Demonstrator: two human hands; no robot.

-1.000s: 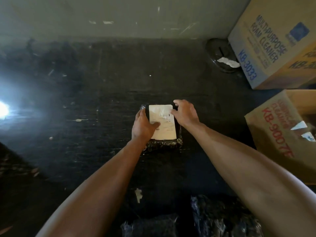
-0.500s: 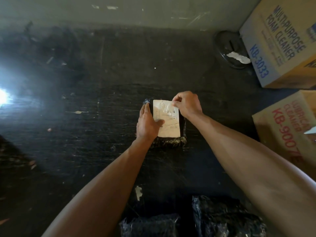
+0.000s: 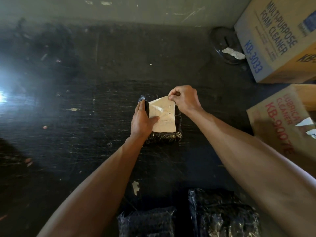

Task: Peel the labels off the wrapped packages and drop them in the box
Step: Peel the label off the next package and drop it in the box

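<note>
A package wrapped in shiny black plastic (image 3: 164, 138) lies on the dark table, with a tan paper label (image 3: 164, 115) on its top. My left hand (image 3: 142, 120) lies flat on the package's left side, thumb on the label. My right hand (image 3: 185, 98) pinches the label's far right corner, which is lifted off the wrap. An open cardboard box with red print (image 3: 277, 120) stands at the right, white label scraps (image 3: 306, 122) showing inside it.
Two more black-wrapped packages (image 3: 148, 223) (image 3: 222, 214) lie at the near edge. A closed foam-cleaner carton (image 3: 277, 40) stands far right, a dark round lid with white paper (image 3: 224, 45) beside it. Bright glare washes the left side. Paper scraps dot the table.
My right hand went from resting at the label's far right corner to pinching it and lifting it off the wrap. My left hand stayed pressed on the package.
</note>
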